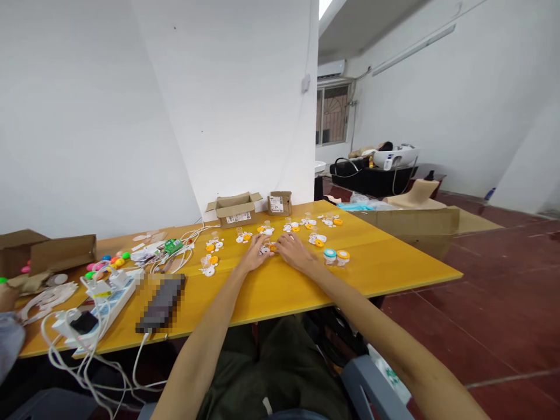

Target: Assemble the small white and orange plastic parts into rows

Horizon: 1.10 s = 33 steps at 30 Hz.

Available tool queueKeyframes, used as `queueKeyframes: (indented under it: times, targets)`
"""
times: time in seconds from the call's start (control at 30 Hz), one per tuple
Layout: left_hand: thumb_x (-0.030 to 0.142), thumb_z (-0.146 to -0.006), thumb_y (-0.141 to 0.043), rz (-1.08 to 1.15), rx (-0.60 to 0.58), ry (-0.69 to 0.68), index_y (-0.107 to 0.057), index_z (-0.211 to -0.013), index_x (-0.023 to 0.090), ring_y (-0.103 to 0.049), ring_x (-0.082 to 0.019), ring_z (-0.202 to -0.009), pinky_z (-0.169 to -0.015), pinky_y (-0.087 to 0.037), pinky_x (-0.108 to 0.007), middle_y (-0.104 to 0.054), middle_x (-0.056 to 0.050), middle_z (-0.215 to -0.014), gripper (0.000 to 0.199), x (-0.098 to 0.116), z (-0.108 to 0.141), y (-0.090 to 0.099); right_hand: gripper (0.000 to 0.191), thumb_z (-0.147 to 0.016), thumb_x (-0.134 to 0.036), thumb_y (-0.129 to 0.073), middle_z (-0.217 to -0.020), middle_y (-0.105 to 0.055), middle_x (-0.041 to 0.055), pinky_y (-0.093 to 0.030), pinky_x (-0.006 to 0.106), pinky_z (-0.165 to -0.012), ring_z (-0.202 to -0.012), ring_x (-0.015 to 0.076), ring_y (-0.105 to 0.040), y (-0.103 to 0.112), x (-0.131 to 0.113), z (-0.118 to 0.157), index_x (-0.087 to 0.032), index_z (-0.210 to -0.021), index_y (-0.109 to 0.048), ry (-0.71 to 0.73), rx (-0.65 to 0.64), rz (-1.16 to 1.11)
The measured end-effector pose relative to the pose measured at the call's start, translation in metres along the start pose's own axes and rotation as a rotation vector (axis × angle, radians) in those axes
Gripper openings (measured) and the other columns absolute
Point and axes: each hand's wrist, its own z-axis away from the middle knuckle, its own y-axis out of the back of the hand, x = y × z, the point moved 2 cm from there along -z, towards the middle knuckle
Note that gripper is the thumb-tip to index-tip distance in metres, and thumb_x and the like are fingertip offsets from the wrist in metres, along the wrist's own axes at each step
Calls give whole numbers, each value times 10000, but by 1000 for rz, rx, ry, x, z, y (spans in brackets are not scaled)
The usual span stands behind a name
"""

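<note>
Both of my hands reach forward over the yellow table (280, 291). My left hand (254, 254) is at a small group of white and orange round parts (265, 249); its fingertips are too small to make out. Just to the right, my right hand (294, 251) touches or hovers at the same group, and what its fingers hold, if anything, is hidden. Similar groups of clear cups, white discs and orange rings lie around, such as one at the left (210, 261) and one at the right (318, 240). A teal-lidded jar (329, 255) and an orange-lidded jar (343, 256) stand right of my hands.
Two cardboard boxes (238, 211) (280, 204) stand at the table's back edge. A power strip (105, 309), cables, a dark phone (161, 303) and colored balls (117, 260) lie at the left. Another person's hand (7, 298) shows at the far left.
</note>
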Motion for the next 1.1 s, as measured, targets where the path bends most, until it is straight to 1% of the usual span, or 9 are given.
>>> queueKeyframes:
  times: [0.13,0.2,0.37,0.5,0.63,0.73,0.9,0.97,1.1]
  targets:
    - [222,-828,-698,-58,38,66,-567,-1338,303,-480,-239,-1381,-1185,-382,-403,-521,-70,-1421,532,-2,12,8,251,-946,-110,-515,-1042,-738,129,-453,428,-1000,-1104,265,-618,0,-2,-4,-200,-1045,-728,9,-10,4]
    - [201,-830,-671,-79,52,119,-579,-1308,282,-510,-239,-1351,-1168,-403,-412,-536,-78,-1405,494,-5,18,12,241,-948,-123,-520,-1029,-743,139,-453,436,-1007,-1108,273,-620,0,-2,-4,-188,-1053,-727,11,-23,6]
    - [148,-830,-633,-127,72,233,-633,-1162,248,-616,-238,-1184,-1078,-480,-417,-656,-80,-1208,347,-12,25,12,290,-932,-83,-504,-996,-757,121,-425,458,-1055,-1113,269,-622,-2,-3,-4,-203,-1093,-713,21,-24,0]
    - [146,-837,-640,-167,104,248,-664,-1026,252,-630,-252,-1143,-1052,-487,-433,-703,-67,-1066,218,-10,24,8,303,-928,-84,-514,-1006,-753,92,-432,441,-1045,-1098,249,-630,-6,-2,-5,-237,-1115,-697,28,-43,-20]
    - [137,-851,-617,-172,99,249,-669,-981,238,-639,-253,-1111,-1014,-502,-423,-709,-69,-1031,172,-4,20,6,304,-943,-101,-491,-1043,-744,103,-436,415,-1025,-1106,248,-624,-5,-2,-3,-222,-1141,-688,35,-46,-48]
    - [128,-852,-608,-170,108,249,-674,-969,231,-639,-255,-1098,-1001,-506,-423,-710,-73,-1034,168,-2,17,4,305,-950,-113,-460,-1062,-737,130,-427,413,-1012,-1106,266,-615,-4,0,0,-200,-1120,-697,-21,-24,-56]
    - [136,-850,-620,-177,117,258,-687,-959,231,-632,-253,-1088,-992,-508,-411,-709,-67,-1016,159,-4,15,1,380,-919,-59,-397,-1100,-722,154,-414,402,-963,-1092,282,-599,-5,10,3,-171,-1123,-698,-206,59,-67]
    - [140,-853,-620,-176,118,258,-691,-957,231,-633,-249,-1079,-985,-510,-404,-708,-60,-1006,155,-6,15,0,403,-898,-46,-402,-1111,-720,151,-404,404,-955,-1100,290,-587,-7,13,3,-170,-1155,-686,-234,96,-74]
    - [129,-847,-629,-170,134,270,-695,-890,229,-640,-244,-1045,-960,-512,-392,-709,-54,-972,128,-5,11,0,387,-879,-28,-408,-1101,-723,134,-391,394,-940,-1091,287,-581,-10,16,0,-192,-1076,-699,-237,92,-81]
